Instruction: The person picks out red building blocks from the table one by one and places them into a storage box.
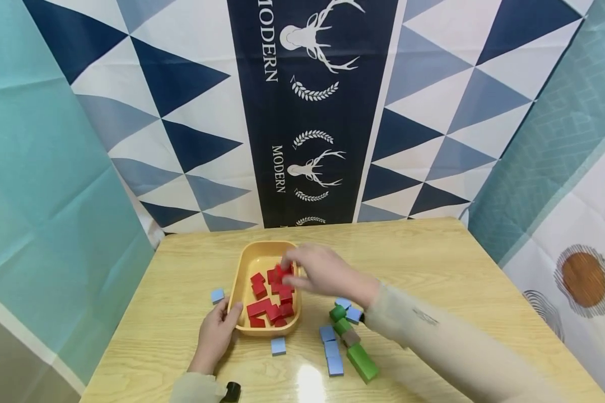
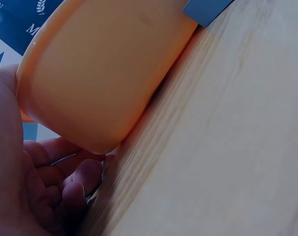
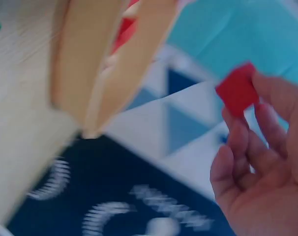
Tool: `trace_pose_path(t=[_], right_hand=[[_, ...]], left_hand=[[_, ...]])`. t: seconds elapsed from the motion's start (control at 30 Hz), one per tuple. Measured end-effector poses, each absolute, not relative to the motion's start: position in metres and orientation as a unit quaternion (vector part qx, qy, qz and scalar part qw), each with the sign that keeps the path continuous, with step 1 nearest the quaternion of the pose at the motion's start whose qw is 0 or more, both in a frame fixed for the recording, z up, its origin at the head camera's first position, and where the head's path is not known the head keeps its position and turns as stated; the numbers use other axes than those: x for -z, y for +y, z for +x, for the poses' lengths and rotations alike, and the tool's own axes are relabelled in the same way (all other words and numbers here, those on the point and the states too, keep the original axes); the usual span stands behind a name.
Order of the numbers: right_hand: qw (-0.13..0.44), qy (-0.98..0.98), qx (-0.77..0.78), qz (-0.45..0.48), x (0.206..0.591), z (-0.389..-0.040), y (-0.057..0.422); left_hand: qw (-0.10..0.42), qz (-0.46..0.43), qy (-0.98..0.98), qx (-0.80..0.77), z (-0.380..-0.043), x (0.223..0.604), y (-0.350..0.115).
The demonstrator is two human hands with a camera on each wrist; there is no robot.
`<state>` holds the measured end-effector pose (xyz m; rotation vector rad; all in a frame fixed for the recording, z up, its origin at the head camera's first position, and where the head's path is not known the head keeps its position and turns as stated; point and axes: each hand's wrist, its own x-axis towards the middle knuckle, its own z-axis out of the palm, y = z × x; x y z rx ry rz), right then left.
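Note:
A yellow plastic tub (image 1: 245, 268) holds several red blocks (image 1: 259, 308). My left hand (image 1: 217, 334) grips its near left corner, thumb over the rim and fingers against the outside; in the left wrist view the tub's wall (image 2: 104, 69) fills the top. Over the tub's right side is my right hand (image 1: 319, 270). Between thumb and fingers it pinches a red block (image 3: 237, 91), which shows in the right wrist view beside the tub. Some of the tub's contents are hidden behind that hand in the head view.
Right of the tub lie a row of blue blocks (image 1: 331, 350), a long green block (image 1: 363, 362), a dark green piece (image 1: 338, 313) and a brownish block (image 1: 351, 337). Single blue blocks lie left (image 1: 218, 295) and in front (image 1: 278, 346) of the tub. Patterned cloth (image 1: 196, 112) hangs behind the table.

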<state>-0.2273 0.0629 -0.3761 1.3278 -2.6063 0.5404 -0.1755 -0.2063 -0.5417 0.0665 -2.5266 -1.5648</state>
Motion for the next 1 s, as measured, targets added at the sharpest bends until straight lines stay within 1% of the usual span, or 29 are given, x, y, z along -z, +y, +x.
trace_pose_path(t=[0.03,0.13,0.23,0.33,0.47,0.53,0.6,0.67,0.73,0.8,1.0], right_hand=[[0.082,-0.887,-0.191,0.413,0.38,-0.24,0.06],[0.049,-0.917,-0.209,0.336,0.4,-0.271,0.05],[0.02,-0.934,-0.182,0.306,0.424,-0.285,0.039],[0.017,-0.944,-0.14,0.298,0.441,-0.287,0.027],[0.028,-0.946,-0.089,0.312,0.453,-0.284,0.015],[0.016,-0.942,-0.055,0.331,0.456,-0.282,0.013],[-0.008,-0.937,-0.033,0.348,0.458,-0.28,0.012],[-0.034,-0.934,-0.043,0.353,0.458,-0.279,0.011],[-0.044,-0.934,-0.077,0.347,0.457,-0.277,0.013],[-0.034,-0.935,-0.117,0.333,0.455,-0.276,0.017],[0.038,-0.934,-0.198,0.294,0.448,-0.275,0.042]], left_hand=[[0.084,0.024,-0.847,0.524,-0.175,0.542,-0.206],[0.081,0.028,-0.848,0.524,-0.172,0.542,-0.204],[0.077,0.028,-0.851,0.519,-0.171,0.543,-0.203],[0.078,0.027,-0.855,0.513,-0.171,0.542,-0.203],[0.082,0.021,-0.851,0.518,-0.171,0.542,-0.205],[0.084,0.021,-0.849,0.521,-0.17,0.542,-0.205],[0.085,0.024,-0.85,0.519,-0.17,0.542,-0.206],[0.085,0.028,-0.853,0.515,-0.17,0.543,-0.206],[0.085,0.03,-0.855,0.511,-0.17,0.543,-0.207],[0.084,0.028,-0.854,0.512,-0.17,0.543,-0.206],[0.094,0.028,-0.856,0.507,-0.17,0.542,-0.203]])
